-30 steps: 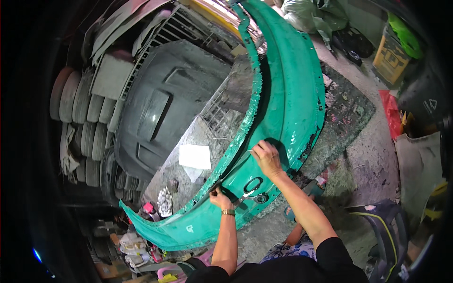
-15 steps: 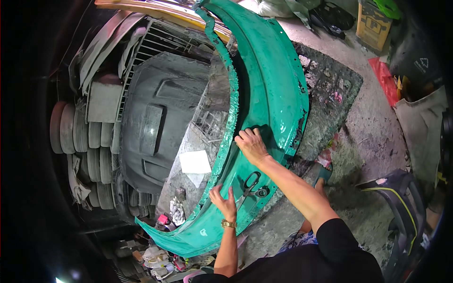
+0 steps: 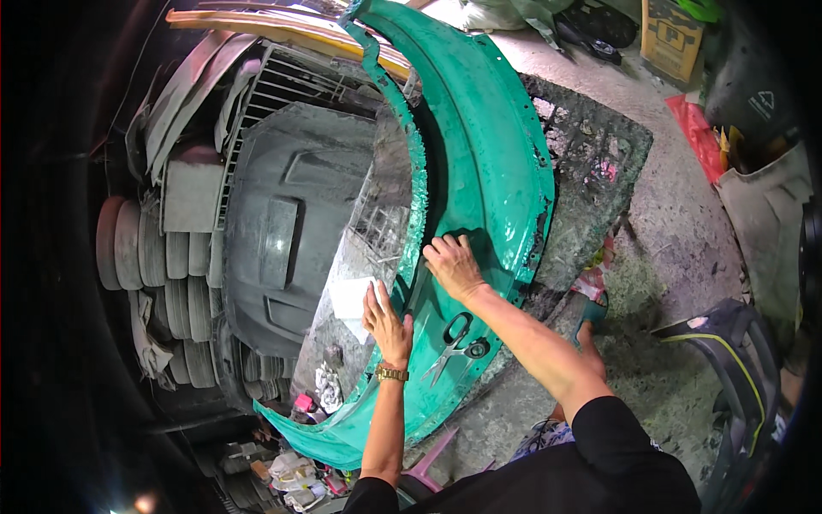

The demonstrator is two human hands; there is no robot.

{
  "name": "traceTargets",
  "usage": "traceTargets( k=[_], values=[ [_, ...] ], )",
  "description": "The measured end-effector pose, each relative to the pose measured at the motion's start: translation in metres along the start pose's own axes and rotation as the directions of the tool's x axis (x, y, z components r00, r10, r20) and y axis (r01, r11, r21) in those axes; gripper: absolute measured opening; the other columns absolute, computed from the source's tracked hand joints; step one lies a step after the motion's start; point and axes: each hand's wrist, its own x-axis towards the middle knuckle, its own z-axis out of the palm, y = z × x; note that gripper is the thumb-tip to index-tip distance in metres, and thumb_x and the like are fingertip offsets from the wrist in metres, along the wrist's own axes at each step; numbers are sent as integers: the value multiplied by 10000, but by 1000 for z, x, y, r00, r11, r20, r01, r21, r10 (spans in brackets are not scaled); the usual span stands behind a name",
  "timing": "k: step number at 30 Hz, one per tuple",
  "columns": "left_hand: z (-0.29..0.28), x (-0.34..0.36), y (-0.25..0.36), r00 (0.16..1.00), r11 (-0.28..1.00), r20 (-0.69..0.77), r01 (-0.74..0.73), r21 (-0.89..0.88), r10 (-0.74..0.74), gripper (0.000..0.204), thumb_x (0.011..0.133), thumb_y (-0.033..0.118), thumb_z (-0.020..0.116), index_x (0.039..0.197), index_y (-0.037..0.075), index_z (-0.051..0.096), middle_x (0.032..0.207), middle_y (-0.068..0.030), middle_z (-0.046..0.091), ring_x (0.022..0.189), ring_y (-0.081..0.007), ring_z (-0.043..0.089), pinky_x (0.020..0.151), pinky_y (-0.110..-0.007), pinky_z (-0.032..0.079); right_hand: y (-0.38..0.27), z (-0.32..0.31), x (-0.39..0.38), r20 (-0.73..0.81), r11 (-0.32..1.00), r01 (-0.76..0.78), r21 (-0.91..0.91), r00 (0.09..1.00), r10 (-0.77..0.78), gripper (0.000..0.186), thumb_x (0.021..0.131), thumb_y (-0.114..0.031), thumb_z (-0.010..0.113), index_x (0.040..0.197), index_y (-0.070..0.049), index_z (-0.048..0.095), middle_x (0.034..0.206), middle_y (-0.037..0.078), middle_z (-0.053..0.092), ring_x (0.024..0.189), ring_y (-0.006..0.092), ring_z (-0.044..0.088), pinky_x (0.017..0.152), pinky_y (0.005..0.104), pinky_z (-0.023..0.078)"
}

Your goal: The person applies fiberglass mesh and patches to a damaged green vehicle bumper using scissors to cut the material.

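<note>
A long, curved green moulded panel (image 3: 488,128) with a ragged inner rim lies across the middle. My right hand (image 3: 454,270) rests on it near the inner rim, fingers curled down; what lies beneath the fingertips is hidden. My left hand (image 3: 390,330), with a watch on its wrist, reaches over the inner rim, fingers extended. Its fingertips overlap the edge of a stack of white sheets (image 3: 346,297); I cannot tell if they touch it. On the green panel between my forearms lie dark-handled scissors (image 3: 452,350), blades parted.
Inside the curve sits a large black panel (image 3: 248,257), with stacked tyres (image 3: 176,250) further left. Crumpled foil-like material (image 3: 328,387) lies near the lower rim. At right are a black bumper-like part (image 3: 728,360) and a cardboard box (image 3: 671,41). Someone's foot (image 3: 589,330) shows beyond my right forearm.
My left hand has moved forward and left, from above the green panel to the edge of the white sheets. My right hand stays in place. The view has shifted slightly.
</note>
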Motion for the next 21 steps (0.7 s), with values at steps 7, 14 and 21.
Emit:
traceTargets(
  k=[7,14,21],
  values=[
    [-18,-38,19,990,970,-139,-60,-235,28,826,737,120,711,1431,63,266,1443,-177,318,1330,-338,293,1072,-455,215,-31,7,-59,354,287,-568,772,758,547,252,802,-14,572,1053,-2,580,1000,110,636,844,218,624,742,326,498],
    [-24,-148,27,997,923,75,39,-382,-11,522,748,52,683,1245,92,525,1374,-164,408,1234,-347,417,1018,-456,327,-55,67,-65,496,107,-647,755,670,553,581,782,71,466,1354,-12,408,1270,146,516,1061,222,556,836,315,471],
    [-22,-203,24,957,859,289,169,-484,-25,384,767,52,666,1142,63,582,1324,-151,447,1148,-342,481,958,-430,404,-60,63,-48,408,284,-634,719,716,567,645,740,50,480,1374,-9,377,1252,173,497,1035,273,568,881,350,468]
  ],
)
